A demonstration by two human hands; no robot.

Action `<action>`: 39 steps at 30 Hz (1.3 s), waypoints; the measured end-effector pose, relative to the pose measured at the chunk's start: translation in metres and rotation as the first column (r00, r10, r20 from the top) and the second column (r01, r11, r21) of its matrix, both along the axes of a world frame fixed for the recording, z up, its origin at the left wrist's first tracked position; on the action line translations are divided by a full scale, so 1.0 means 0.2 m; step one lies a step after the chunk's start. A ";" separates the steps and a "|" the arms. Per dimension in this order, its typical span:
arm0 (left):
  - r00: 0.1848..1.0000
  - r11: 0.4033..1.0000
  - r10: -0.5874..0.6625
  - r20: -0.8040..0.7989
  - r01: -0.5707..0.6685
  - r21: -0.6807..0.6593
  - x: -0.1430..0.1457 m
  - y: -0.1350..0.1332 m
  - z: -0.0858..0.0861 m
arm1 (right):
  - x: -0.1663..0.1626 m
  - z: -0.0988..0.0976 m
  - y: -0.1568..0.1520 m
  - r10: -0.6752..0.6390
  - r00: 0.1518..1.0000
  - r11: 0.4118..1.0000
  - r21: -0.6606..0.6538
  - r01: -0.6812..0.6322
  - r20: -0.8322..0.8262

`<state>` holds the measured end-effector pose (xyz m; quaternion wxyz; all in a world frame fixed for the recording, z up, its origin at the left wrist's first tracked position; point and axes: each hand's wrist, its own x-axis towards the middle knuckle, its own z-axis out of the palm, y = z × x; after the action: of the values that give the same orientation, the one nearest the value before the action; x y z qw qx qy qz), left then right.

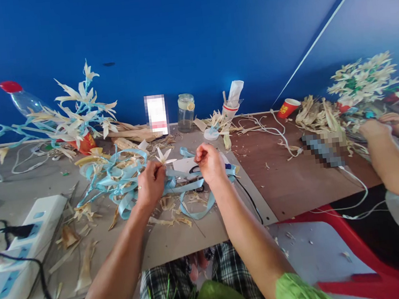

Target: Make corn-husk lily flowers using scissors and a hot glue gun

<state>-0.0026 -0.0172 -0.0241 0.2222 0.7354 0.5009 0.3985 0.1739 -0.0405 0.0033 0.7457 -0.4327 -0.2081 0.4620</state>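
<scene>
My left hand (151,185) is closed, pinching a small cream corn-husk flower (164,155) whose pointed petals spread above the fingertips. My right hand (210,163) is raised a little to the right, its fingers curled together; whatever is in them, if anything, is hidden. Light blue ribbon (189,186) runs in loops beneath and between both hands. Behind the right hand, dark scissor handles (195,170) show in part on a white sheet. Husk scraps (170,214) litter the table below the hands.
A white power strip (37,238) lies at the left. Husk flowers on blue stems (83,97) stand in a red cup behind. A glass jar (185,113), a phone (156,113) and a red cup (289,107) line the back. A co-worker's hands (375,126) work at the right.
</scene>
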 end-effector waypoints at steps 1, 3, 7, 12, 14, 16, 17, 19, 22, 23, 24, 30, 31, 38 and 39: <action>1.000 0.999 -0.023 0.019 0.023 -0.023 0.00 0.00 0.00 | 0.01 0.01 0.00 -0.019 1.000 1.000 -0.016 0.019 0.005; 0.996 0.995 -0.083 0.038 0.085 -0.049 0.00 0.00 0.00 | 0.05 0.02 0.00 -0.085 0.996 0.996 -0.033 0.086 0.029; 0.973 0.972 -0.227 -0.033 0.224 -0.077 0.01 -0.03 0.02 | 0.18 0.09 -0.01 -0.229 0.955 0.971 -0.032 0.238 0.187; 0.968 0.969 -0.243 -0.069 0.239 -0.064 0.02 -0.04 0.02 | 0.38 0.20 -0.01 -0.194 0.849 0.963 -0.068 0.259 0.491; 0.977 0.975 -0.211 -0.027 0.208 -0.080 0.02 -0.02 0.02 | 0.44 0.21 -0.01 -0.157 0.781 0.958 -0.097 0.268 0.605; 0.980 0.970 -0.192 0.058 0.198 -0.137 0.02 -0.01 0.01 | 0.46 0.20 -0.02 -0.150 0.711 0.956 -0.082 0.281 0.687; 0.977 0.965 -0.175 0.124 0.195 -0.178 0.02 0.00 0.01 | 0.46 0.19 -0.03 -0.136 0.678 0.962 -0.068 0.266 0.722; 0.953 0.933 -0.172 0.250 0.239 -0.269 0.01 0.01 0.00 | 0.44 0.15 -0.06 -0.027 0.607 0.982 -0.094 0.167 0.794; 0.928 0.897 -0.169 0.334 0.285 -0.338 0.01 0.03 -0.01 | 0.41 0.09 -0.13 0.243 0.423 0.962 -0.272 0.009 0.873; 0.928 0.895 -0.170 0.333 0.287 -0.341 0.02 0.03 -0.01 | 0.41 0.07 -0.16 0.297 0.356 0.947 -0.321 0.008 0.886; 0.929 0.895 -0.176 0.325 0.288 -0.340 0.02 0.03 -0.02 | 0.41 0.05 -0.19 0.328 0.295 0.936 -0.351 0.028 0.897; 0.940 0.900 -0.244 0.240 0.311 -0.305 0.04 0.03 -0.05 | 0.53 -0.01 -0.32 0.412 0.008 0.814 -0.372 0.446 0.911; 0.944 0.906 -0.243 0.225 0.303 -0.294 0.04 0.03 -0.06 | 0.56 -0.02 -0.34 0.496 -0.005 0.765 -0.434 0.476 0.868; 0.957 0.926 -0.265 0.118 0.287 -0.245 0.04 0.04 -0.08 | 0.56 -0.10 -0.39 0.735 -0.136 0.650 -0.632 0.423 0.665; 0.957 0.927 -0.268 0.112 0.288 -0.241 0.04 0.04 -0.08 | 0.55 -0.10 -0.39 0.732 -0.144 0.654 -0.628 0.423 0.666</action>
<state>0.0063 -0.0082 -0.0402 0.3880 0.7486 0.4296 0.3233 0.2837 -0.1190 -0.0168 0.0013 -0.8298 -0.5466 0.1127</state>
